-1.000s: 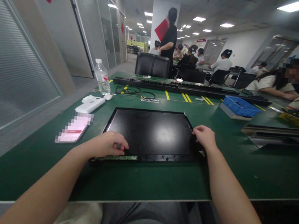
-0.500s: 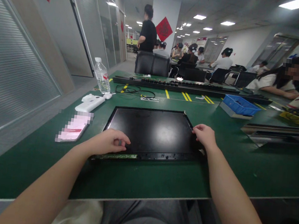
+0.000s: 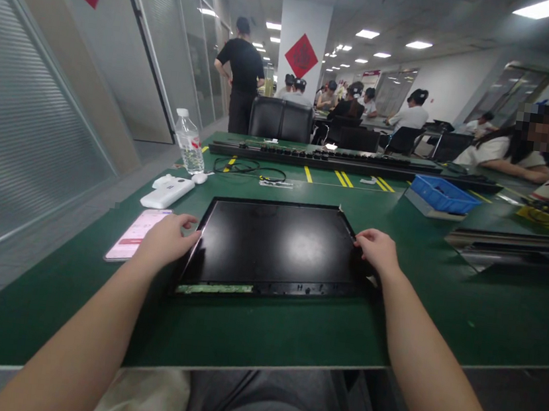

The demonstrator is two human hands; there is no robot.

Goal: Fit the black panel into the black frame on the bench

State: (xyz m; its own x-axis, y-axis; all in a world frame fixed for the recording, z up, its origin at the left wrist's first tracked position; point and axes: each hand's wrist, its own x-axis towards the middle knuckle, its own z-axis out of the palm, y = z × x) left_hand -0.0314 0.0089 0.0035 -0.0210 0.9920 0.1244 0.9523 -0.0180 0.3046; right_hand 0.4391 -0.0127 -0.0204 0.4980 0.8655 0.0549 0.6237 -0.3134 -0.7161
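Black panel (image 3: 270, 241) | left hand (image 3: 169, 238): half-curled at edge | right hand (image 3: 380, 250): pinching rim

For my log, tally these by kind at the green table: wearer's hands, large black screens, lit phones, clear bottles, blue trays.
Hands, left hand and right hand: 2
Black screen: 1
Lit phone: 1
Clear bottle: 1
Blue tray: 1
Total: 6

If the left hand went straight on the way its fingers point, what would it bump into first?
Most likely the black screen panel, at its left edge. The thumb tip of the left hand looks very close to that edge; whether they touch, I can't tell.
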